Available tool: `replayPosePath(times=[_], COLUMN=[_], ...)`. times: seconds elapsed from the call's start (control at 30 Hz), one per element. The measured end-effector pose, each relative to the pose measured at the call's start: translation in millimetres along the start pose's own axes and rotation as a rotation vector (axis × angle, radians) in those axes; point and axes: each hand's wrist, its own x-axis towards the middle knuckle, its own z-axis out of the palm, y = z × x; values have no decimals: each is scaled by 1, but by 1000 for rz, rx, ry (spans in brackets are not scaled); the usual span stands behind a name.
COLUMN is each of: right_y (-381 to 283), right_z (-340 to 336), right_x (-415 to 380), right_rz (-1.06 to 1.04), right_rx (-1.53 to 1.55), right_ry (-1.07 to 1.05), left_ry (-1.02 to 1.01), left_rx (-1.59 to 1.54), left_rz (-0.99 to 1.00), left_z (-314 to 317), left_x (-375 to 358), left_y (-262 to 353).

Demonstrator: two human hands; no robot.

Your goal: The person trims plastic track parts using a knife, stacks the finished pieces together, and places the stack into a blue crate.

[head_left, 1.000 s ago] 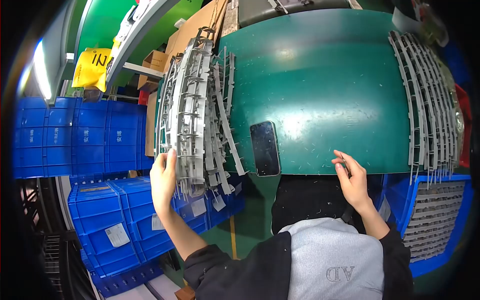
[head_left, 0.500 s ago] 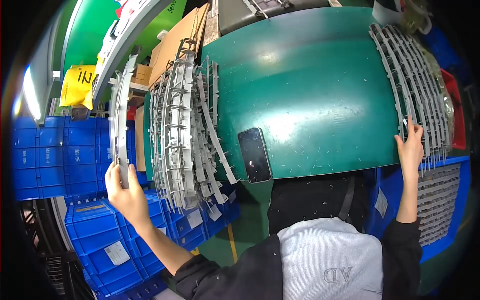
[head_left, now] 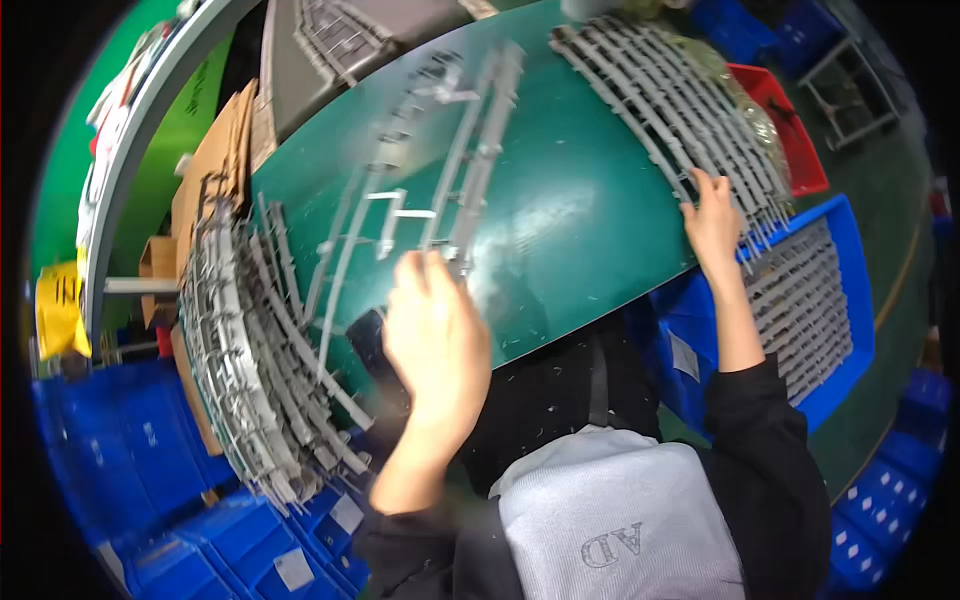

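Note:
My left hand (head_left: 435, 340) is over the middle of the table, its fingers closed around the near end of a long grey plastic strip (head_left: 490, 150). Motion blurs the strip, and a thin branching frame (head_left: 370, 190) shows beside it. At the right, my right hand (head_left: 714, 225) has thumb and fingers closed on the near end of the outermost strip in a row of grey plastic strips (head_left: 680, 110). A phone (head_left: 368, 335) lies on the table, partly covered by my left hand.
A pile of grey strips (head_left: 240, 350) covers the table's left end. Beneath the right edge stands a blue crate (head_left: 840, 225) with more strips, near a red bin (head_left: 800, 150). Blue boxes (head_left: 130, 440) are stacked at left; the green table (head_left: 580, 240) bears small scraps.
My left hand has swung from beyond the left pile to over the table, carrying a grey strip. The view has turned right. My right hand remains at the right row.

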Motion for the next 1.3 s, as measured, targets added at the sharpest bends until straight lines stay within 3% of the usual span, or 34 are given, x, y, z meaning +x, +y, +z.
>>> replayPosePath(times=[0.13,0.27,0.37,0.4,0.5,0.67,0.7,0.83,1.03,1.17,1.3], right_y=[-3,-30,-58,-65,-89,-120,-124,-130,-130,-126,-128], right_z=[-16,-33,-41,-41,-38,-32,-29,-12,-7,-15,-8], right_x=[-10,-35,-51,-54,-57,-70,-74,-104,-108,-94,-113], right_rz=[-41,-105,-239,-306,-396,-463,-458,-773,-746,-588,-712], right_rx=[182,372,566,541,485,459,456,407,295,324,291], right_ry=[79,143,-240,-347,-326,-335,-336,-239,-195,-162,-150], left_ry=[-110,38,149,-45,-625,-474,-479,82,132,124,132], left_rx=[-249,-351,-408,-584,-1060,-1462,-1463,-814,-739,-740,-706], left_rz=[63,134,182,-8,-627,-630,-628,-86,-58,-79,-44], left_z=[111,115,107,104,99,125,126,129,128,128,128], left_x=[-24,-54,-67,-70,-79,-90,-91,-95,-97,-101,-102], left_y=[26,22,6,0,-18,-11,-12,-13,-14,-13,-13])
